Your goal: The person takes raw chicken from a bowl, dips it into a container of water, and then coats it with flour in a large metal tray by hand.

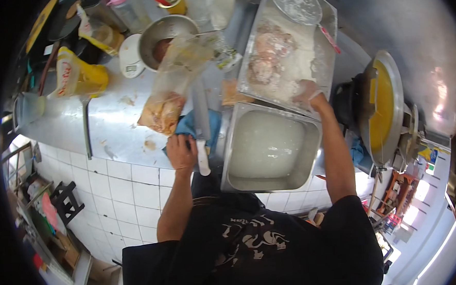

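My right hand (310, 95), in what looks like a thin clear glove, reaches into the white flour (304, 53) at the near right of a metal tray (243, 70); its fingertips are partly hidden. Flour-coated pieces of raw meat (268, 55) lie in the tray. My bare left hand (182, 150) rests on a blue cloth (213, 124) at the counter's front edge. Beside it a large knife with a white handle (202, 157) lies across the cloth. A clear plastic bag of marinated meat (164, 111) lies just beyond. A deep metal pan of cloudy liquid (267, 148) stands nearest my body.
A round sieve (296, 3) rests on the tray's far end. Left of the tray are a steel bowl (187, 24), a white digital scale (130, 58) and yellow pouches (97, 77). At the right stands a wide pan of yellow oil (384, 107).
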`<state>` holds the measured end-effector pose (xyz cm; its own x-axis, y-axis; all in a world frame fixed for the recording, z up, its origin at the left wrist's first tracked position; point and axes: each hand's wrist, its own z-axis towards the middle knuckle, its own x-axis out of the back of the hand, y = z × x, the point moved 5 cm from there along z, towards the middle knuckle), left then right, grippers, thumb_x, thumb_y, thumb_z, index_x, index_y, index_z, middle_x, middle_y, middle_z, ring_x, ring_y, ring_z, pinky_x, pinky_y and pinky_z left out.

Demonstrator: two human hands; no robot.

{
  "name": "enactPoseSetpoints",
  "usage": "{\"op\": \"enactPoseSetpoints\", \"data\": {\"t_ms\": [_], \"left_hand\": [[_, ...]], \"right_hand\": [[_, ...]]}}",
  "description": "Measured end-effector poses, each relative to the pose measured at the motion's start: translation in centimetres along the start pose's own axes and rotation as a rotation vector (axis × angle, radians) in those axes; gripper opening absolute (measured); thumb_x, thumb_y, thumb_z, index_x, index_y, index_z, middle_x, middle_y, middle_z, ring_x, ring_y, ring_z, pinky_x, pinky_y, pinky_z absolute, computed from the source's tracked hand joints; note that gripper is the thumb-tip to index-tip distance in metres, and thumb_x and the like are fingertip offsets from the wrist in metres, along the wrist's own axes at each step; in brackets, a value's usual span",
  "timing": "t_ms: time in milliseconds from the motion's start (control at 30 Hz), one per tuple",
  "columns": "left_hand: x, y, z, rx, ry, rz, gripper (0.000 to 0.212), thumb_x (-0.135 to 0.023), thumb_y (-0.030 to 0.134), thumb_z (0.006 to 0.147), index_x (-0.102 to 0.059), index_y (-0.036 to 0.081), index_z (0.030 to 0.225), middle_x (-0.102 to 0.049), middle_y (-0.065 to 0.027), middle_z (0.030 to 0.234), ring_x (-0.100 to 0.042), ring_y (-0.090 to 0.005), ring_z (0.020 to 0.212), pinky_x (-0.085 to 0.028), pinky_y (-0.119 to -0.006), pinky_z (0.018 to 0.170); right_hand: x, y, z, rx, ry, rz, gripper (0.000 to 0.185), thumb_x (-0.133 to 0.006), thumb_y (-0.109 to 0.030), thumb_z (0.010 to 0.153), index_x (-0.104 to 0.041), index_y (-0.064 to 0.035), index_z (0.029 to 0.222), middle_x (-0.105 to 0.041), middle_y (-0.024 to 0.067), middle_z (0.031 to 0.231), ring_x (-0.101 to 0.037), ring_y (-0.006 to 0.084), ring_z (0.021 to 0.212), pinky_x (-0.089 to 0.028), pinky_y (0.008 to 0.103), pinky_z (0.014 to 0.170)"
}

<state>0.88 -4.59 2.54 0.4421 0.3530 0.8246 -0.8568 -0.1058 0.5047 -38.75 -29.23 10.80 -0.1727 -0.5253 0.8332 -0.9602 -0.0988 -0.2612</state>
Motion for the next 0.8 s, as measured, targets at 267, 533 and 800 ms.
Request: {"op": "enactPoseSetpoints", "data": {"t_ms": [267,533,800], "left_hand": [[0.8,0.0,-0.6,0.009,-0.005,-0.010,0.015,-0.062,0.014,0.089,-0.052,0.003,0.084,-0.049,-0.0181,0.081,-0.050,-0.0380,0.077,-0.039,-0.048,0.068],[0.3,0.6,0.1,-0.015,0.003,0.004,0.016,-0.061,0.012,0.089,-0.051,0.003,0.082,-0.048,-0.0171,0.079,-0.049,-0.0371,0.077,-0.039,-0.047,0.068],[0.4,0.5,0.0,-0.005,0.002,0.010,0.018,-0.062,0.014,0.089,-0.050,0.004,0.081,-0.048,-0.0163,0.079,-0.049,-0.0359,0.077,-0.040,-0.047,0.068]], "right_hand": [[2.0,-0.2,-1.9,-0.201,0.140,0.383,0.064,-0.091,-0.021,0.065,-0.065,0.0044,0.118,-0.070,0.0156,0.103,-0.066,0.0220,0.089,-0.053,0.0320,0.082],[-0.3,1.1,0.7,-0.030,0.292,-0.119,0.065,-0.089,-0.024,0.062,-0.067,-0.0056,0.121,-0.069,0.0195,0.114,-0.067,0.0326,0.105,-0.052,0.0372,0.094],[-1.1,3.9,1.3,-0.141,0.209,0.133,0.065,-0.088,-0.029,0.063,-0.067,-0.0031,0.119,-0.067,0.0223,0.119,-0.065,0.0345,0.111,-0.050,0.0381,0.098]]}}
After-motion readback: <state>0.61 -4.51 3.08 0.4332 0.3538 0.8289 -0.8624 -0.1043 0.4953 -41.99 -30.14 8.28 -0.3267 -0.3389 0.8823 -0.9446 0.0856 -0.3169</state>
